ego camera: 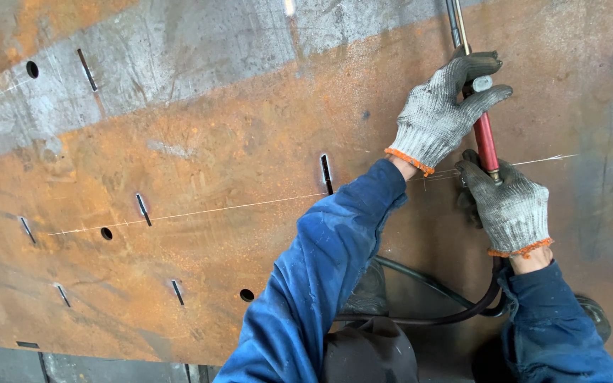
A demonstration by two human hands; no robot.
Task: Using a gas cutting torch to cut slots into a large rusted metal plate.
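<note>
A long torch-like tool [484, 138] with a red handle and a thin metal tube lies over a large rusty steel plate [200, 163]. My left hand [441, 113], in a grey knit glove with an orange cuff, grips the tool's upper part near a small knob. My right hand [509, 206], gloved the same, holds the lower end of the red handle. A thin white scribed line [228, 207] runs across the plate to the hands. Both sleeves are blue.
The plate has several narrow slots [326, 174] and small round holes [106, 233]. Black hoses [434, 298] loop from the tool's base near my legs. A dark object [370, 351] sits by my lap. Grey floor shows at the lower left.
</note>
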